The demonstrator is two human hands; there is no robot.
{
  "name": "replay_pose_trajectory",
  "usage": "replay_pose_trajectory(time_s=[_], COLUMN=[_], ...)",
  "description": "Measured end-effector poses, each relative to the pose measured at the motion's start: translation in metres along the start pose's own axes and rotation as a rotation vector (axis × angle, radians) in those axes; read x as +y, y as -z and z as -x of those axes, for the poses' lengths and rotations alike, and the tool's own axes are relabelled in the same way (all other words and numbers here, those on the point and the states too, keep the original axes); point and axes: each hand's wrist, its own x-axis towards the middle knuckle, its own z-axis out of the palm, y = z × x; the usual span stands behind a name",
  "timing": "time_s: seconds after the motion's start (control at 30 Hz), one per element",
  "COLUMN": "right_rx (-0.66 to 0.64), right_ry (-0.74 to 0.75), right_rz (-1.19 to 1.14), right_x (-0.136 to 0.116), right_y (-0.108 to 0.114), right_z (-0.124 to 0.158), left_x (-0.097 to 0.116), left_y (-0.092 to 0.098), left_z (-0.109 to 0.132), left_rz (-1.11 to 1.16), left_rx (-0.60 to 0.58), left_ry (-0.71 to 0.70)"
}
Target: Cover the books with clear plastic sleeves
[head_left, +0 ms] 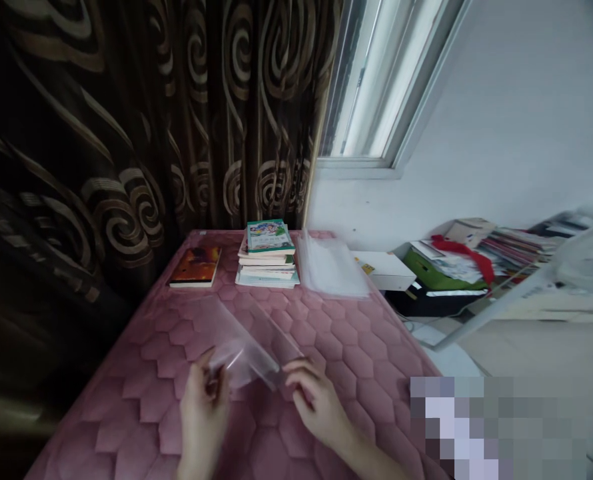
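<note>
Above the pink quilted surface, a clear plastic book cover (244, 353) is spread between my hands, creased and partly smeared by motion. My left hand (205, 393) pinches its near left part, thumb and fingers closed on the film. At the cover's right edge, my right hand (316, 400) has curled fingers gripping the film. Beyond the cover stands a stack of books (267, 260), topped by one with a green border. To its left lies a book with an orange and dark cover (195, 267). A pile of clear plastic covers (334, 267) lies right of the stack.
The pink quilted surface (171, 360) ends at a patterned brown curtain (201, 120) on the left and back. Off its right edge are a white box (386, 270), a green and black bin (436, 280) heaped with papers, and a pale slanted frame (506, 293).
</note>
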Motion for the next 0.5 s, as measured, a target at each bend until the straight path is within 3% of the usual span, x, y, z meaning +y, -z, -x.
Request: replay_pose_trajectory(time_s=[0.07, 0.17, 0.33, 0.5], right_rx=[0.066, 0.071, -0.165, -0.327], right_ry=[-0.178, -0.285, -0.499, -0.604], right_rz=[0.028, 0.247, 0.578, 0.441], right_x=[0.007, 0.023, 0.036, 0.04], right_y=[-0.001, -0.011, -0.03, -0.036], right_z=[-0.012, -0.033, -0.078, -0.112], left_x=[-0.01, -0.027, -0.05, -0.052], left_y=[0.018, 0.037, 0.051, 0.061], left_z=[0.002, 0.007, 0.014, 0.015], left_rz=[0.062, 0.079, -0.024, -0.108], left_rx=[-0.002, -0.037, -0.017, -0.071], left_ry=[0.1, 0.181, 0.14, 0.062])
